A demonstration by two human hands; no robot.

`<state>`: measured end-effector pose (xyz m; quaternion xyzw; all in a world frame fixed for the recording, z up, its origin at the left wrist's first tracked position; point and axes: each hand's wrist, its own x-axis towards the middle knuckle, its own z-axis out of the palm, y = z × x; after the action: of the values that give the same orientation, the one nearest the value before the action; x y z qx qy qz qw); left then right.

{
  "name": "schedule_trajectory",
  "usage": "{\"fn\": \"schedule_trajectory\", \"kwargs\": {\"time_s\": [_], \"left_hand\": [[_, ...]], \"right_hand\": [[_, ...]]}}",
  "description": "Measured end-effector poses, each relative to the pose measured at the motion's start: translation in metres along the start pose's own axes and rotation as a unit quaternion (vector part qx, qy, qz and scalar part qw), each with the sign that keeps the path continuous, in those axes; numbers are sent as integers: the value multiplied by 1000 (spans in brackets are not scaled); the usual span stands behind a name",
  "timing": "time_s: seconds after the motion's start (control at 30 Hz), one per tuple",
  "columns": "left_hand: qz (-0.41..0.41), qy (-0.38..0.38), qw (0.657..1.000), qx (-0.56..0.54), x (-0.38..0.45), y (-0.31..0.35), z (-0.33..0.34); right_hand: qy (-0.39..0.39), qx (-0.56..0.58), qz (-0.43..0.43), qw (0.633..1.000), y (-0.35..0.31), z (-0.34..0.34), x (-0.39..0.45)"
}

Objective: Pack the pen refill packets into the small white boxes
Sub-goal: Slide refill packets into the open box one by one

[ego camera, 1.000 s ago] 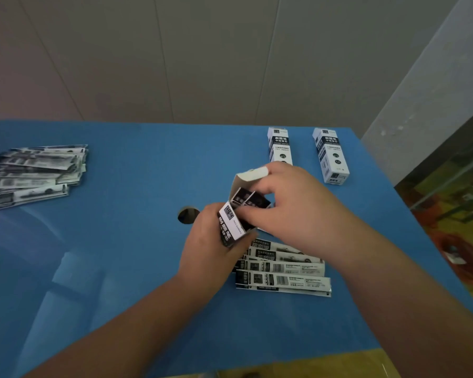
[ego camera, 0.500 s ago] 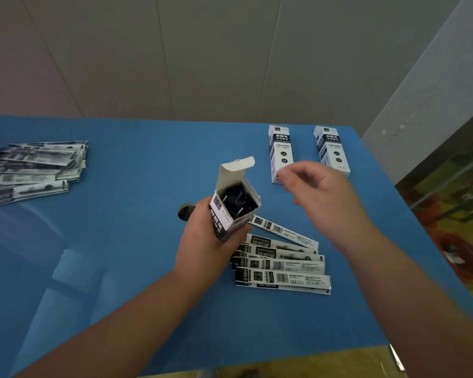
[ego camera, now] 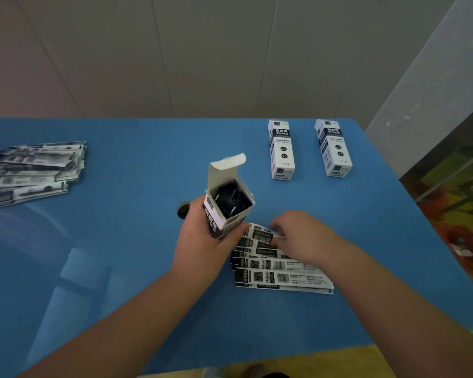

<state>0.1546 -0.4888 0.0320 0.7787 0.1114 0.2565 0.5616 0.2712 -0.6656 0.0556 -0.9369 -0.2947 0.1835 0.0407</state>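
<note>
My left hand grips a small white box held upright above the blue table, its top flap open and dark refill packets showing inside. Just right of it, several black-and-white refill packets lie fanned on the table. My right hand lies palm down on the top packets of that fan, fingers curled over one; whether it has a firm hold is hidden by the hand itself.
Two closed white boxes lie at the far right of the blue table. A second pile of packets lies at the far left. A round hole is behind my left hand. The table's right edge is close.
My right hand left the box mouth, rose, then came down onto the fanned packets. The left hand tilted the box more upright and its flap stands open.
</note>
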Motion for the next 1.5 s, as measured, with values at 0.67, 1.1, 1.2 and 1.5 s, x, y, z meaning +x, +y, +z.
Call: {"fn": "schedule_trajectory", "kwargs": {"time_s": [0.67,1.1,1.2,1.5], "left_hand": [[3,14,999,29,-9,0,5],[12,20,999,45,-9,2,8],[9,25,999,46,-7,3,10],[1,11,1000,26,-7,2,11]], "right_hand": [[45,60,-2,997,15,-41,-7],[167,398,-48,901,13,-108,-78],[183,466,-90,861,6,-115,-93],[320,502,-150,789,-38,-108,-104]]}}
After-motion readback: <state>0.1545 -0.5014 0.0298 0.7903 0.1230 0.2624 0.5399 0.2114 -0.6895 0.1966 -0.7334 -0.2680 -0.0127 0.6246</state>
